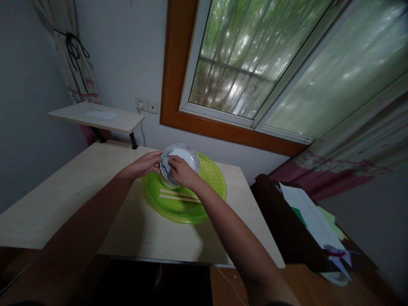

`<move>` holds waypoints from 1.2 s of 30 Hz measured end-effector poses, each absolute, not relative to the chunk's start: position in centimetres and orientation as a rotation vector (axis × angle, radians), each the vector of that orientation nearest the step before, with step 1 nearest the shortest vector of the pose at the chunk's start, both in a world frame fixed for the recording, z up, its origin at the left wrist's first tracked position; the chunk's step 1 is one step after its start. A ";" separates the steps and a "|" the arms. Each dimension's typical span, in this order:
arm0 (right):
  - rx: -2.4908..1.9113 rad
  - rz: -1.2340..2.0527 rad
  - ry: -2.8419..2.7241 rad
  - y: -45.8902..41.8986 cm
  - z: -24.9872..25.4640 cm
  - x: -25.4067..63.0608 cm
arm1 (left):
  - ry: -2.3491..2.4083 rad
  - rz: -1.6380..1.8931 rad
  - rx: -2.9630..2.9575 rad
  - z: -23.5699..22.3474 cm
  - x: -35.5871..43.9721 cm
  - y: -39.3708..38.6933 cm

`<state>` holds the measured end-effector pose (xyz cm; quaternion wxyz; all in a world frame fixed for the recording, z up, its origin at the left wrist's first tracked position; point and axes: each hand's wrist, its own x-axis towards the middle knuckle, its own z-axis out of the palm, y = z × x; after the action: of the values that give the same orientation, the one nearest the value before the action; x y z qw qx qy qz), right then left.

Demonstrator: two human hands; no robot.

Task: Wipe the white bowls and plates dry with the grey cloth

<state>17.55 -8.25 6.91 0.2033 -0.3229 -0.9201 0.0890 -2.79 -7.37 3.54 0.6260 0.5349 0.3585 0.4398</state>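
A white bowl (191,158) with a patterned rim is tilted toward me above the green tray (188,217). At its left edge, my left hand (149,163) grips the rim, fingers closed around it. My right hand (182,171) reaches inside the bowl, its fingers pressing a grey cloth (165,165) against the inner left side. Below the bowl, part of another pale round dish (168,184) shows on the tray; most of it is hidden. Light wooden chopsticks (178,195) lie across the tray just in front, partly covered by my right forearm.
The tray stands on a pale wooden table (159,242). A small raised shelf (127,122) with a paper is at the back left. Behind are a wall socket (146,105) and a window (236,63). Papers (306,208) lie on a dark cabinet at right.
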 end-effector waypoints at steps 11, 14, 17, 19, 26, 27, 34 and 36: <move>-1.232 -0.193 -2.436 -7.1 7.7 18.6 | 0.840 0.995 1.244 3.5 -3.1 -7.5; -1.328 -0.309 -2.442 -7.6 7.9 19.6 | 0.849 1.019 1.220 3.9 -3.0 -7.8; -1.398 -0.379 -2.463 -8.3 7.9 20.8 | 0.854 1.042 1.224 4.1 -2.9 -8.0; -1.446 -0.393 -2.471 -8.9 7.9 21.6 | 0.853 1.047 1.240 4.1 -2.9 -8.0; -1.421 -0.299 -2.688 -11.2 7.8 23.9 | 0.875 1.051 1.255 3.6 -3.1 -7.7; -1.386 -0.257 -2.733 -11.5 7.8 24.0 | 0.873 1.051 1.258 3.6 -3.1 -7.7; -1.054 0.081 -2.874 -12.2 7.3 22.7 | 0.886 1.048 1.249 3.7 -2.9 -7.8; -0.990 0.114 -2.861 -12.2 7.2 21.8 | 0.878 1.047 1.239 3.7 -2.9 -7.8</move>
<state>21.80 -12.21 7.17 0.0558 -0.3264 -0.9428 0.0377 -2.92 -7.79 3.70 0.6042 0.5353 0.3793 0.4523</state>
